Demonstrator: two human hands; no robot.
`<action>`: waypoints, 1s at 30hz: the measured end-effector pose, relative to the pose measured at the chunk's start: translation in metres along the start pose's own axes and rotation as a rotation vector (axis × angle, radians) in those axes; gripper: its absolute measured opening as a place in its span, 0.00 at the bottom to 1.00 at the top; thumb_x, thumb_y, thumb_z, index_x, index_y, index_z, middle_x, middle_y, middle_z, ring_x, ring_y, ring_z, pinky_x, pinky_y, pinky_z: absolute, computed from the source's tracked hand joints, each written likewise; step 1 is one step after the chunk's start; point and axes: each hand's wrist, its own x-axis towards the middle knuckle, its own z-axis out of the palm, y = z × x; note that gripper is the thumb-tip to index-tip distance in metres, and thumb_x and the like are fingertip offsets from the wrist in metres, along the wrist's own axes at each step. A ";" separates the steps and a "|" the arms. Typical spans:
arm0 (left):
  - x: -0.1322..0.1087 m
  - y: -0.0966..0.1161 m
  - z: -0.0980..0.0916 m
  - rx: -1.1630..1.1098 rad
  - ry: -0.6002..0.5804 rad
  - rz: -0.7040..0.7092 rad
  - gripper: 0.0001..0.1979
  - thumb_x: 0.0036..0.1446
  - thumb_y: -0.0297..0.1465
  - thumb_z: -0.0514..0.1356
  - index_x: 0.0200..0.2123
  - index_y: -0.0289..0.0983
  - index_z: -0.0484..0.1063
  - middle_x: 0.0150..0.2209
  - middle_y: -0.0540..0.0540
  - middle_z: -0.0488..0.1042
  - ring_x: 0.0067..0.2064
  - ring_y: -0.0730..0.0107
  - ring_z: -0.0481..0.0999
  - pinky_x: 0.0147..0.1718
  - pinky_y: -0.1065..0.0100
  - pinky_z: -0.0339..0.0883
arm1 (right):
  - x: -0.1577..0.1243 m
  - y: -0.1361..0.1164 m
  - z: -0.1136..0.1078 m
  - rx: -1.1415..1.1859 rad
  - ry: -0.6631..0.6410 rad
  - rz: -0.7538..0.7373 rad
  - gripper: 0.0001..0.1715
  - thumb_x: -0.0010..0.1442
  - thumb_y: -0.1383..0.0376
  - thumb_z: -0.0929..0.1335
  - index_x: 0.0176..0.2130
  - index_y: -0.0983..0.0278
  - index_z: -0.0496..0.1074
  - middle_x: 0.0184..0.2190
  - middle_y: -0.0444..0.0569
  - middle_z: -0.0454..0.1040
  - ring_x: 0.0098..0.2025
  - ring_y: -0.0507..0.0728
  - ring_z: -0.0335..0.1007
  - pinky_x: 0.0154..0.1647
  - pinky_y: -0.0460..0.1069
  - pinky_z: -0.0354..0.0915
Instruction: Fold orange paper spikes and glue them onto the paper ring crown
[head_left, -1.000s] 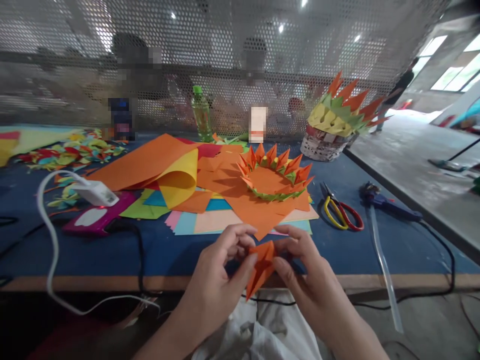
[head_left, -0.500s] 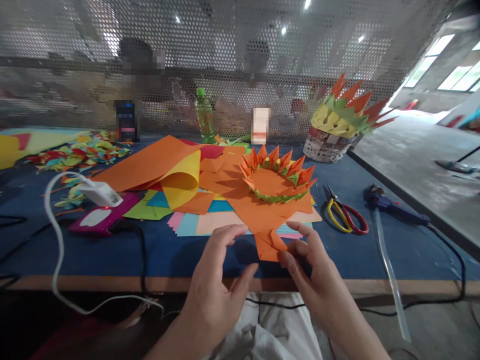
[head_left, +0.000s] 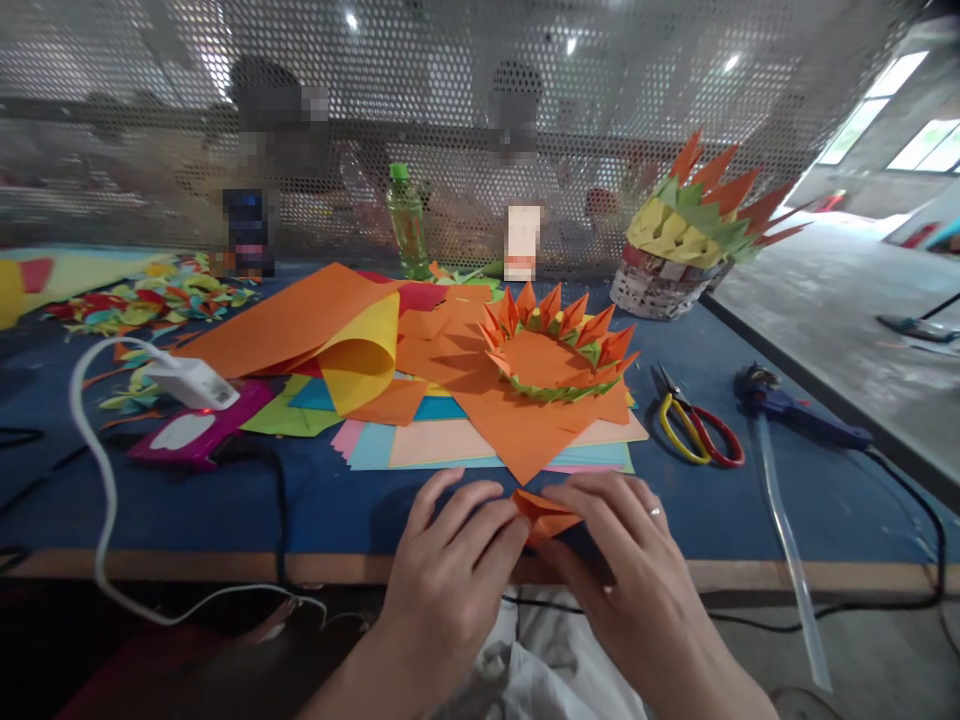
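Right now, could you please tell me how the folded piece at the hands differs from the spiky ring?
The folded piece is small; the spiky ring is much larger, with many points. The folded piece shows only orange, while the spiky ring also shows green. The folded piece is between the left hand and right hand; the spiky ring lies untouched on orange paper. Both include orange.

At lower centre, the bare left hand [head_left: 450, 570] touches a small folded orange paper piece [head_left: 545, 518], pinched by the bare right hand [head_left: 634, 550]; above lies a spiky orange-and-green paper ring [head_left: 559, 391].
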 end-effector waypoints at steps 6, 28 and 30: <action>-0.001 0.008 0.001 -0.027 0.015 -0.056 0.12 0.69 0.22 0.54 0.42 0.37 0.78 0.40 0.49 0.82 0.48 0.64 0.77 0.63 0.55 0.54 | -0.004 -0.004 0.006 0.113 -0.030 -0.077 0.14 0.67 0.71 0.69 0.52 0.62 0.71 0.48 0.50 0.75 0.50 0.57 0.70 0.51 0.53 0.68; -0.005 -0.005 -0.009 -0.138 -0.009 -0.093 0.09 0.68 0.24 0.59 0.40 0.39 0.79 0.40 0.52 0.83 0.48 0.65 0.77 0.62 0.58 0.55 | -0.012 -0.008 0.012 0.061 0.109 -0.107 0.07 0.65 0.73 0.69 0.41 0.64 0.76 0.40 0.51 0.76 0.46 0.56 0.70 0.47 0.50 0.69; -0.005 -0.008 -0.009 -0.131 -0.013 -0.100 0.08 0.67 0.25 0.60 0.41 0.40 0.80 0.41 0.52 0.83 0.48 0.65 0.77 0.62 0.58 0.56 | -0.012 -0.009 0.011 0.075 0.105 -0.063 0.07 0.64 0.74 0.69 0.40 0.63 0.75 0.38 0.50 0.75 0.43 0.55 0.69 0.44 0.50 0.68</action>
